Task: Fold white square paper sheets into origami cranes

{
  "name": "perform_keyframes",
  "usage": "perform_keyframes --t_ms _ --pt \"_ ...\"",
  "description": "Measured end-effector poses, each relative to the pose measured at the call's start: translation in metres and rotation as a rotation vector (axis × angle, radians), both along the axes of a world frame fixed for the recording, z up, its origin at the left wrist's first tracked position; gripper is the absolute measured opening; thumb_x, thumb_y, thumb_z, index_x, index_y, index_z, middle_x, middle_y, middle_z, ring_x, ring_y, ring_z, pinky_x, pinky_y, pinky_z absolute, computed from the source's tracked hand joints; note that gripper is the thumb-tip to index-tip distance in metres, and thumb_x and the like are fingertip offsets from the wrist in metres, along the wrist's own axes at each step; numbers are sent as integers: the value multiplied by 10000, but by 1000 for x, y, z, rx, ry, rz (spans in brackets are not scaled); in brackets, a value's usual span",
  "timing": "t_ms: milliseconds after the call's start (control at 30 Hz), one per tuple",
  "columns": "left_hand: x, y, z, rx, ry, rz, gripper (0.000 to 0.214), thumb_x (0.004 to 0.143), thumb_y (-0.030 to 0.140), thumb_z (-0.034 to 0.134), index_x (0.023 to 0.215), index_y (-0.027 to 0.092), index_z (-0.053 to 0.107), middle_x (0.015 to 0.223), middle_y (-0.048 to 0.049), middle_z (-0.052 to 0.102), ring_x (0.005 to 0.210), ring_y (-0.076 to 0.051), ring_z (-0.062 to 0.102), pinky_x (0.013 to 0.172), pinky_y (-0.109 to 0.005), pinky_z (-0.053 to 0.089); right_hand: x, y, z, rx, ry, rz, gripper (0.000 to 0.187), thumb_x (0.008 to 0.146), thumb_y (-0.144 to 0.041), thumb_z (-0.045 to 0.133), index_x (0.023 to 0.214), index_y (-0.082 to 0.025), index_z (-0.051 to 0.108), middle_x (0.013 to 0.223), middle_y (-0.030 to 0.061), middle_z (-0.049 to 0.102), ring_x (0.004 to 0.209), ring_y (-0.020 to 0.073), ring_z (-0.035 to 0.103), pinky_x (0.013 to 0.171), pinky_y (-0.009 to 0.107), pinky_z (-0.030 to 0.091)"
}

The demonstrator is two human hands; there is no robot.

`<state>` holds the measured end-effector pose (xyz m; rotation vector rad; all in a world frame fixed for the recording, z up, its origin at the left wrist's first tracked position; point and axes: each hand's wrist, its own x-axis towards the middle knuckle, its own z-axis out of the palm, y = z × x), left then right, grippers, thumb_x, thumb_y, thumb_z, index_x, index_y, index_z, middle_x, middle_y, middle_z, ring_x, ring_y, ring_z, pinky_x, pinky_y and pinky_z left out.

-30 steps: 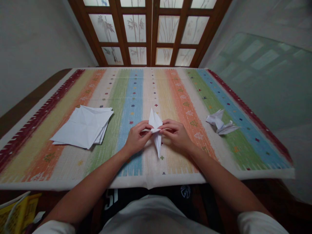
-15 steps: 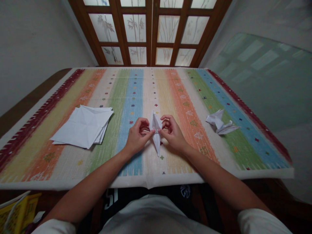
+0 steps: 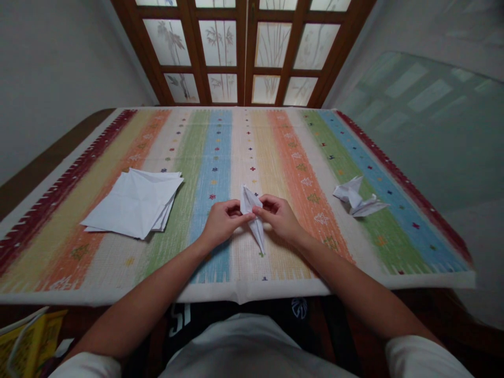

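Observation:
A narrow, pointed piece of folded white paper (image 3: 258,231) lies on the striped tablecloth (image 3: 220,157) near the table's front middle. My left hand (image 3: 221,222) pinches its left side with curled fingers. My right hand (image 3: 279,215) pinches its right side, thumb and fingertips meeting at the paper's middle. The paper's lower tip points toward me and slightly right; its upper part stands between my fingers.
A stack of white paper sheets (image 3: 136,203) lies to the left on the cloth. A finished folded paper figure (image 3: 356,198) sits to the right. Wooden glazed doors (image 3: 244,47) stand behind the table. A yellow object (image 3: 27,338) shows at the lower left, below the table edge.
The flattened paper was raised between both hands, then pinched narrower. Its lower tip has swung slightly to the right. Both hands stayed at the table's front middle.

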<state>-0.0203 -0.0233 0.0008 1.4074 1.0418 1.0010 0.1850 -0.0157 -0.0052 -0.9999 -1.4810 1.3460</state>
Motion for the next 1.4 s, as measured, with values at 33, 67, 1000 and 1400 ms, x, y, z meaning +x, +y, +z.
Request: perform_keyframes --t_ms 33,67,1000,1400 --pt "0 0 0 0 20 5 337 794 457 949 886 169 800 806 -42 770 696 -162 682 660 -287 555 0 0 1 11 -6 1 465 839 -654 893 895 -224 723 830 16 710 731 168 629 687 305 528" --pt "-1 -1 0 1 39 9 331 796 457 951 872 170 805 778 -36 760 675 -158 669 640 -282 541 -1 -1 2 18 -8 2 473 839 -662 889 886 -225 715 823 14 703 729 167 624 684 304 522" --pt "0 -6 6 258 24 26 322 1009 526 744 990 206 712 957 -59 760 892 -201 734 828 -326 620 -3 -19 14 404 -199 -92 237 1050 -425 680 1168 -261 804 1032 76 787 940 238 729 845 395 612" --pt "-5 1 2 -2 -197 122 621 865 425 902 1341 274 534 809 41 759 701 -159 751 662 -242 581 8 -10 4 654 -350 -94 299 971 -172 735 1216 -325 810 1282 96 638 1181 277 679 1053 496 614"
